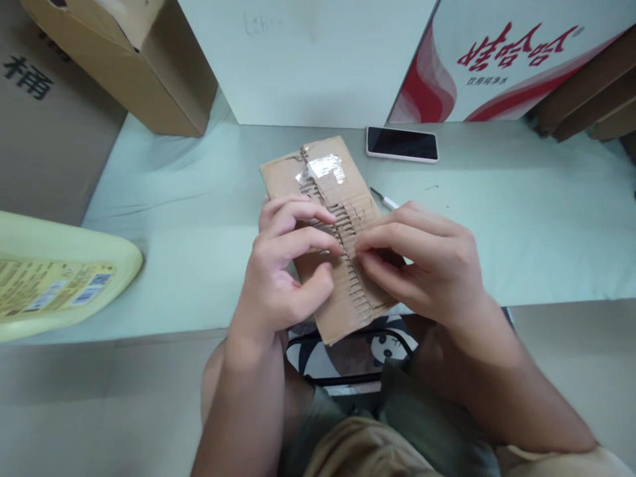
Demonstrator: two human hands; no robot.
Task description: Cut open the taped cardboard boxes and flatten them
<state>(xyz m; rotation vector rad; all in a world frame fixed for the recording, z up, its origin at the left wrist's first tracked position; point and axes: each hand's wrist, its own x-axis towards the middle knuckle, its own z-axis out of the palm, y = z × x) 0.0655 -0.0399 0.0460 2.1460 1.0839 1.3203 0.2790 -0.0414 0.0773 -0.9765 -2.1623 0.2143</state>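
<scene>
1. Fingers (308,242) of the left hand (273,285) curl over a piece of cardboard (350,218), the thumb and forefinger a narrow gap apart.
2. On the right hand (440,258), the thumb and forefinger come close together at the cardboard's row of ragged ridges; I cannot tell whether they pinch anything.
3. Both hands have the cardboard between them, slanted, its lower end jutting past the near edge of the green surface (199,252).
4. Shiny clear tape (325,169) sticks to its far end.
5. Just beyond the right hand lies a slim white-handled tool (390,201), and farther back a phone (402,144), screen dark, near a white box (313,66).
</scene>
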